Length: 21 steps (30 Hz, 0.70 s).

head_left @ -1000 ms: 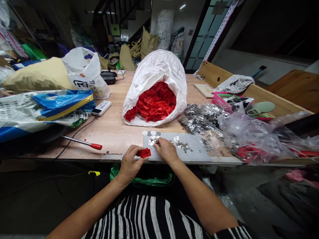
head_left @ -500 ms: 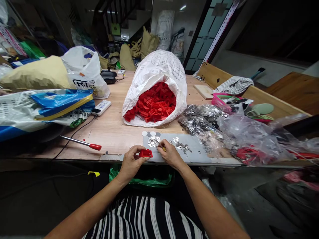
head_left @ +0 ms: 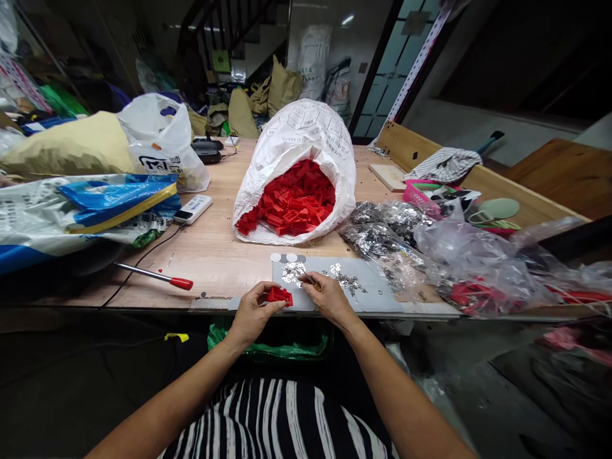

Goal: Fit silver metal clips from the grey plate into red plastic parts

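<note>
Between thumb and fingers, my left hand (head_left: 251,313) pinches a small red plastic housing (head_left: 280,296) just above the front edge of the table. My right hand (head_left: 329,298) is closed on thin tweezers with a yellowish grip (head_left: 313,281), the tip pointing at a pile of small flat silver metal pieces (head_left: 292,273). These pieces lie on a grey mat (head_left: 313,262). To the right, a second pile of small metal parts (head_left: 348,280) is spread on the same mat. The housing and the tweezers are apart.
A white woven sack (head_left: 306,127) full of red plastic parts lies open behind the mat. Plastic bags of metal parts (head_left: 382,245) crowd the right. A red-handled metal lever (head_left: 180,283) and a white power strip (head_left: 193,209) are at left. A green-lined bin (head_left: 291,349) stands below the edge.
My left hand has tilted the red housing a little. In my right hand, the tweezers have turned so their tip sits over the nearer silver pile. The view has shifted slightly.
</note>
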Each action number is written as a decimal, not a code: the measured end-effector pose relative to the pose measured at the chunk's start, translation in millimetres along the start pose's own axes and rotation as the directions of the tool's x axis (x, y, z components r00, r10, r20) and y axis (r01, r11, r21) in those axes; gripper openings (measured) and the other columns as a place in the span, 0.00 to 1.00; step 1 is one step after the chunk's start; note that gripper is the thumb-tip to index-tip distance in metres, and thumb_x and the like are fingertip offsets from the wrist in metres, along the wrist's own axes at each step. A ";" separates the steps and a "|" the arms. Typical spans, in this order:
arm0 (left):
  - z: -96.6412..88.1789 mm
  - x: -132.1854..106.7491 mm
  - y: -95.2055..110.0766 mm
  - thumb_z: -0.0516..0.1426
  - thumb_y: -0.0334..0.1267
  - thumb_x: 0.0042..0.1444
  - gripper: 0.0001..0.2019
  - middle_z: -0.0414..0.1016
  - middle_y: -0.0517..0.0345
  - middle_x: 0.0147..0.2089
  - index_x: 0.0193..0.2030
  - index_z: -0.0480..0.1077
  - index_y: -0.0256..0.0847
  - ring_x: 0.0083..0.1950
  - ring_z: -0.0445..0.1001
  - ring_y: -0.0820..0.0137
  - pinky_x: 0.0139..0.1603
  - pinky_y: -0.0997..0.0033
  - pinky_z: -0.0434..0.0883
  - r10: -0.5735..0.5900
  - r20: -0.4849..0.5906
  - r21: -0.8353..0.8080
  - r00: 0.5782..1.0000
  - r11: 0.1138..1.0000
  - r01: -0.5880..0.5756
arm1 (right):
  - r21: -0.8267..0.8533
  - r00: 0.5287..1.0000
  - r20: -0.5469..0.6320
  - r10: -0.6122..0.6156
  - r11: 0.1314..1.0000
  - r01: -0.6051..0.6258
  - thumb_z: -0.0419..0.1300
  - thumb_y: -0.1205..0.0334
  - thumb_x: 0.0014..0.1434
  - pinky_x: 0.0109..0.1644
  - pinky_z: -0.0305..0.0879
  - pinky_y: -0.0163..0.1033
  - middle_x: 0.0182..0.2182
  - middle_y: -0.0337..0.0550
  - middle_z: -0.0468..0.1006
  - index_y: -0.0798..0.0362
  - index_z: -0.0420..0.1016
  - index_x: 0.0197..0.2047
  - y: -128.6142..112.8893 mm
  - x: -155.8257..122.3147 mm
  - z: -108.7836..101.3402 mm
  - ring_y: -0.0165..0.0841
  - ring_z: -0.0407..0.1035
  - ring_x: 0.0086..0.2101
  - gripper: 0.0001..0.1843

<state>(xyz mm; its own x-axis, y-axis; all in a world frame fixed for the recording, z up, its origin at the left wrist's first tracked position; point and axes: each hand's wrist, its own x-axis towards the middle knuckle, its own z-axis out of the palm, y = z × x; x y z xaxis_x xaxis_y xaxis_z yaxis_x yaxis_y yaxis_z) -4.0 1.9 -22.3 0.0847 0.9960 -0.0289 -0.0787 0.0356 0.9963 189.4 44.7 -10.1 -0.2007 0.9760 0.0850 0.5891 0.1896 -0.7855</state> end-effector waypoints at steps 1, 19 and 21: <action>0.5 -0.1 1.1 0.64 0.37 0.46 0.17 0.78 0.54 0.40 0.44 0.71 0.38 0.42 0.76 0.66 0.47 0.62 0.73 -0.019 0.004 -0.044 1.000 0.999 0.019 | 0.034 1.000 0.007 -0.004 0.999 0.004 0.56 0.63 0.57 0.43 0.64 0.38 0.36 0.41 0.79 0.51 0.75 0.39 -2.7 -2.5 -0.6 0.34 0.72 0.37 0.08; 5.5 -1.5 20.3 0.65 0.35 0.45 0.24 0.76 0.54 0.40 0.52 0.71 0.42 0.40 0.76 0.67 0.45 0.63 0.72 -0.195 0.134 -0.473 0.972 0.849 0.235 | 0.270 0.989 0.070 -0.128 0.957 0.105 0.58 0.58 0.58 0.34 0.58 0.34 0.29 0.38 0.71 0.52 0.75 0.34 -19.5 -26.4 4.6 0.29 0.62 0.29 0.07; 6.1 -1.4 21.4 0.64 0.35 0.46 0.24 0.76 0.54 0.41 0.52 0.72 0.42 0.41 0.76 0.67 0.45 0.63 0.72 -0.198 0.144 -0.484 0.970 0.841 0.244 | 0.279 0.983 0.112 -0.144 0.954 0.108 0.59 0.59 0.57 0.33 0.57 0.34 0.28 0.38 0.69 0.52 0.75 0.33 -20.0 -27.6 2.5 0.29 0.61 0.29 0.06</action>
<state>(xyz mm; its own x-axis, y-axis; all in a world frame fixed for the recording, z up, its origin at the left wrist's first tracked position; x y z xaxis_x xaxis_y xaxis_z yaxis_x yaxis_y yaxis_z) 0.3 0.8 -0.5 0.2404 0.9468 -0.2139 -0.5261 0.3123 0.7910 181.2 13.8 1.8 -0.3698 0.9203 0.1277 0.3224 0.2560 -0.9113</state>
